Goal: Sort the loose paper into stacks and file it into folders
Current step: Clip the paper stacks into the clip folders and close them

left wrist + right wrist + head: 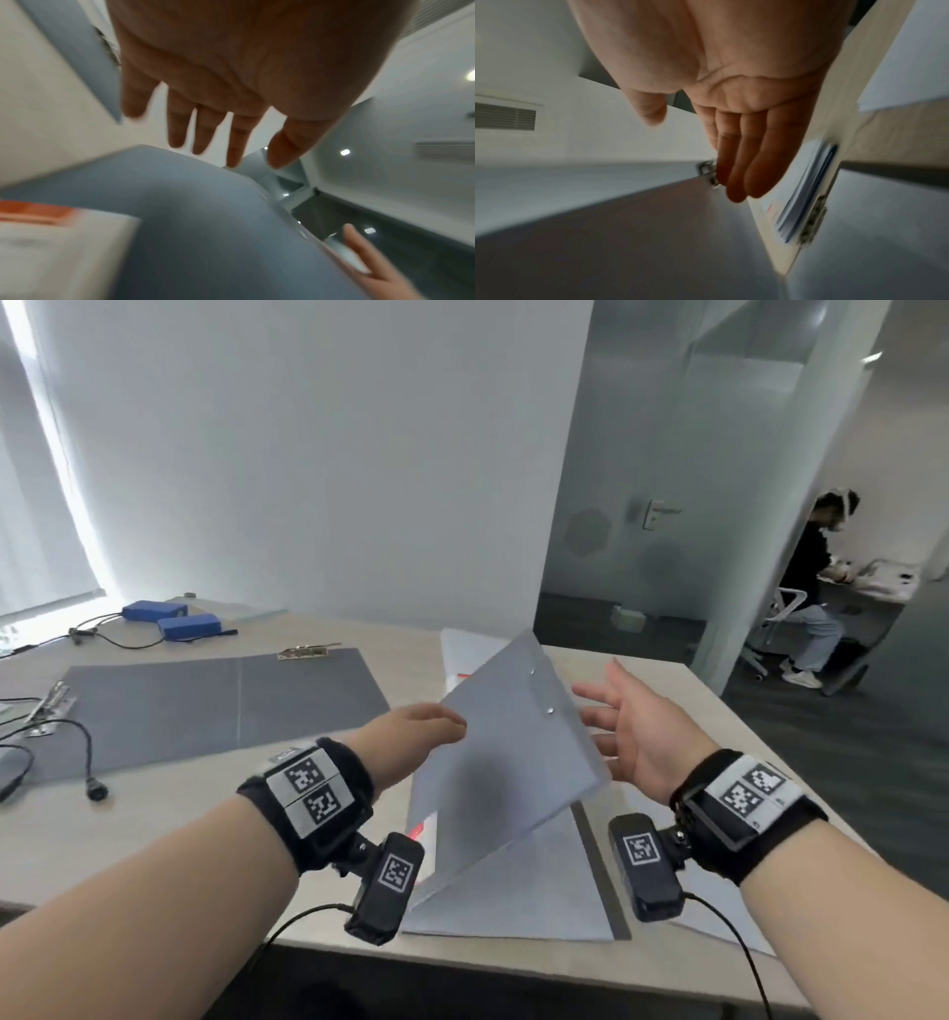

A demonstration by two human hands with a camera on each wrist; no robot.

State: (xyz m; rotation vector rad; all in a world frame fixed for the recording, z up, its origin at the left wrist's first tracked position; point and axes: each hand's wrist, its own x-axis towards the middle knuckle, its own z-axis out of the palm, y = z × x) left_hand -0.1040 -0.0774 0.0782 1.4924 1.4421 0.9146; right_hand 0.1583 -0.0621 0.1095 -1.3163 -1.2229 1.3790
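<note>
A grey folder (pixel 508 752) stands half open at the table's near right, its cover tilted up over a white sheet with a red mark (pixel 427 832). My left hand (pixel 416 726) reaches to the cover's left edge, fingers straight in the left wrist view (pixel 218 132); their tips are hidden behind the cover. My right hand (pixel 616 721) is open, palm toward the cover's right side, holding nothing. The right wrist view shows its fingers (pixel 736 162) by the cover's metal clip (pixel 707 172). A paper stack (pixel 462 654) lies behind the folder.
A second grey folder (pixel 226 706) lies flat and open on the table (pixel 154 814) to the left. Two blue packs (pixel 174 617) and cables (pixel 87 762) sit at the far left. A person (pixel 816 588) sits at another desk at back right. The table's right edge drops to dark floor.
</note>
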